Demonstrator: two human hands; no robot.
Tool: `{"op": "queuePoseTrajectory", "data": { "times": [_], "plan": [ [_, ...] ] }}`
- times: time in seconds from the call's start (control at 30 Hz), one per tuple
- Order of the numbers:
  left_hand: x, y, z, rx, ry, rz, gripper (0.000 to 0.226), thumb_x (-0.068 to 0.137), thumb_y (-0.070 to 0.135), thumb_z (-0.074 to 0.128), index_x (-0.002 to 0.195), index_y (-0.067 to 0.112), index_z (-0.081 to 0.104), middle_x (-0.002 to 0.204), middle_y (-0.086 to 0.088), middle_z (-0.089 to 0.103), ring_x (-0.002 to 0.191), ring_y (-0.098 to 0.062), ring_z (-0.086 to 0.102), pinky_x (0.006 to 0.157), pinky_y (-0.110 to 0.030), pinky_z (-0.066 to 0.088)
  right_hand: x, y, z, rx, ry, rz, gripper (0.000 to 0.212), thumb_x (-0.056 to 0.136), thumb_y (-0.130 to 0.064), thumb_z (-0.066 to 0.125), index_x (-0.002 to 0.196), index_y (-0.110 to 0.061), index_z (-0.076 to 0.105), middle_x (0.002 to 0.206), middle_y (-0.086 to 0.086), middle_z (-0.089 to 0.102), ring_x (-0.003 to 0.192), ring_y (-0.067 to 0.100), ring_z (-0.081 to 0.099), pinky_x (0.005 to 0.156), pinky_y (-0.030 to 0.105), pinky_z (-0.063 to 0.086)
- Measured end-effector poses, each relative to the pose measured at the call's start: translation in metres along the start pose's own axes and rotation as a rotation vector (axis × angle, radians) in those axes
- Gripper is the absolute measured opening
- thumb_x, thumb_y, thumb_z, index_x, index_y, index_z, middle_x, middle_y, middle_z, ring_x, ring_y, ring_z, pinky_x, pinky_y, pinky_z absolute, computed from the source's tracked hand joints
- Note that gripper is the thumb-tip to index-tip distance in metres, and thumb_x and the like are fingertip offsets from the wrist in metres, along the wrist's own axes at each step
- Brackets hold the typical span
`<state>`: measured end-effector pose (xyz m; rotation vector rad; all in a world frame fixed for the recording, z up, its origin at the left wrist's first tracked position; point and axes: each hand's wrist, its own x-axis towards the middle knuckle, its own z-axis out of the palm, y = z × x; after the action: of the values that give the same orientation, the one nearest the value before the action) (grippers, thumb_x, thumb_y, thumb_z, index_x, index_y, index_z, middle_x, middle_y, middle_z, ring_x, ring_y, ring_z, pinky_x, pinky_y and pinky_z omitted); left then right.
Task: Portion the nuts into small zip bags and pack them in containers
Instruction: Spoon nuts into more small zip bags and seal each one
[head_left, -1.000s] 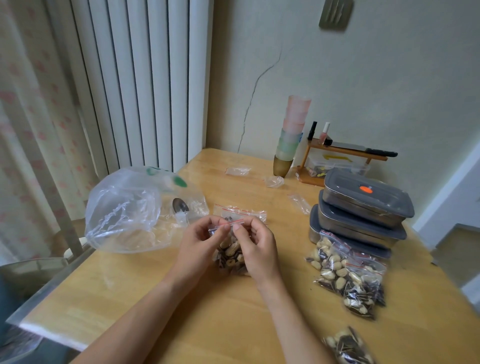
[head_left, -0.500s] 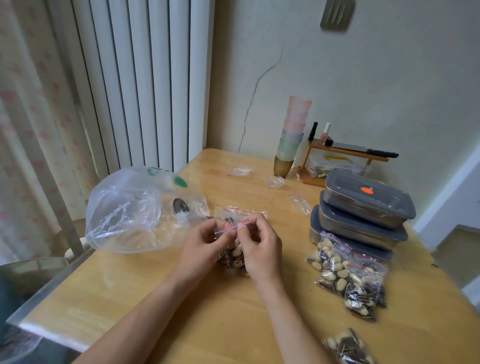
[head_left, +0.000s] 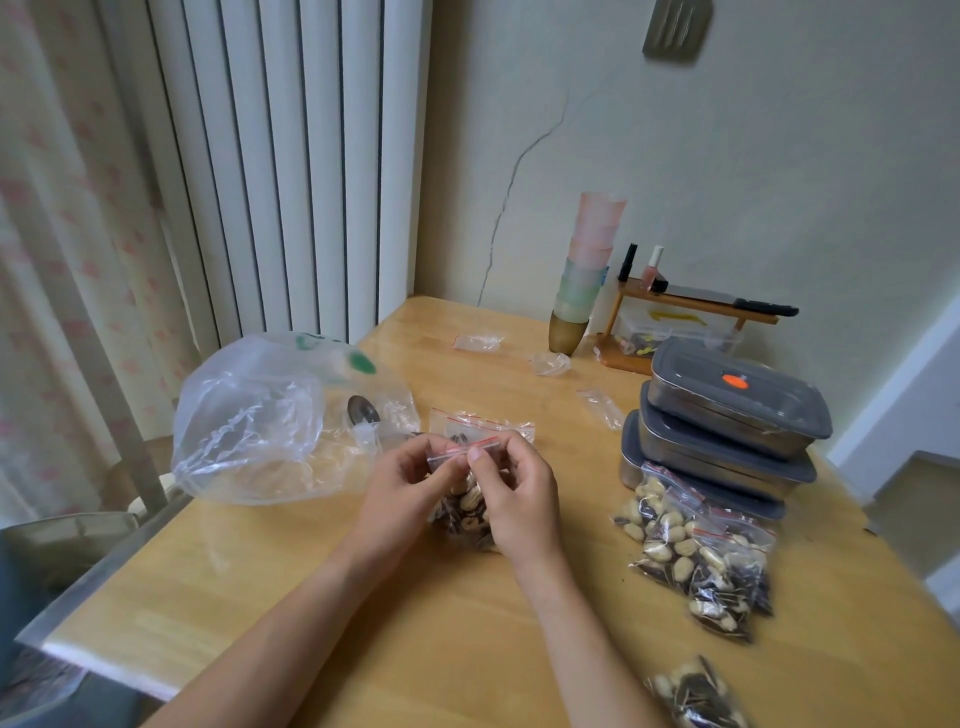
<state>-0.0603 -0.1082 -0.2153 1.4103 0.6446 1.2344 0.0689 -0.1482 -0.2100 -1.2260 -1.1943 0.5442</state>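
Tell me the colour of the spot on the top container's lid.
Orange spot on the grey lid, clearest in the head view.

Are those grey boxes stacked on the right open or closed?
Closed. Each stacked container has its grey lid seated flat; what is inside cannot be seen.

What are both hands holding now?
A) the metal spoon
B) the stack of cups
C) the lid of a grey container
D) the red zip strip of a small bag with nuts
D: the left hand and right hand pinch the red zip strip of the small bag of nuts.
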Motion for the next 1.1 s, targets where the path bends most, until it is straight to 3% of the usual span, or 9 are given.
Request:
{"op": "queuePoseTrajectory", "data": {
  "times": [0.3, 0.5, 0.67, 0.9, 1.1],
  "plan": [
    [-0.0006, 0.0023, -0.0012, -0.021, 0.019, -0.024, 0.025, 0.091, 0.027, 0.071, 0.088, 0.002, 0.064, 0.077, -0.01, 0.056, 0.074, -0.02, 0.049, 0.071, -0.035, 0.039, -0.0007, 0.0009, 0.0, -0.144, 0.065, -0.06, 0.023, 0.096, -0.009, 0.068, 0.081, -0.026, 0.064, 0.075, -0.013, 0.068, 0.071, 0.006, 0.062, 0.067, 0.018, 0.045],
    [-0.0001, 0.0009, -0.0004, 0.041, 0.079, -0.001, 0.017, 0.095, 0.014, 0.069, 0.088, -0.001, 0.068, 0.077, -0.006, 0.066, 0.073, -0.014, 0.059, 0.067, -0.02, 0.048, -0.0025, -0.0023, -0.0006, -0.151, 0.033, -0.076, 0.016, 0.098, -0.011, 0.067, 0.085, -0.021, 0.07, 0.078, -0.011, 0.072, 0.073, 0.011, 0.067, 0.067, 0.019, 0.048],
    [0.0014, -0.0011, -0.0028, 0.043, 0.104, 0.016, 0.019, 0.093, 0.019, 0.071, 0.087, 0.001, 0.066, 0.077, -0.007, 0.065, 0.074, -0.016, 0.059, 0.07, -0.025, 0.048, -0.0047, -0.007, 0.0009, -0.079, 0.044, -0.01, 0.013, 0.098, -0.009, 0.068, 0.086, -0.014, 0.07, 0.074, -0.004, 0.071, 0.061, 0.003, 0.061, 0.056, 0.014, 0.047],
    [-0.0013, 0.0025, -0.0004, 0.079, 0.09, 0.024, 0.012, 0.095, 0.01, 0.069, 0.083, 0.008, 0.067, 0.076, -0.001, 0.069, 0.073, -0.012, 0.063, 0.068, -0.018, 0.049, -0.005, -0.0079, 0.0004, -0.078, 0.017, -0.014, 0.013, 0.098, -0.007, 0.067, 0.086, -0.009, 0.069, 0.075, -0.007, 0.072, 0.063, 0.002, 0.061, 0.055, 0.011, 0.045],
    [-0.0006, -0.0001, -0.0018, -0.001, 0.073, -0.017, 0.013, 0.092, 0.019, 0.075, 0.084, 0.01, 0.07, 0.071, -0.005, 0.065, 0.068, -0.017, 0.058, 0.066, -0.036, 0.048, -0.0047, -0.0054, -0.0007, -0.105, 0.067, -0.031, 0.017, 0.097, -0.006, 0.067, 0.082, -0.014, 0.067, 0.072, -0.005, 0.069, 0.061, 0.002, 0.059, 0.058, 0.014, 0.044]
  ]
}}
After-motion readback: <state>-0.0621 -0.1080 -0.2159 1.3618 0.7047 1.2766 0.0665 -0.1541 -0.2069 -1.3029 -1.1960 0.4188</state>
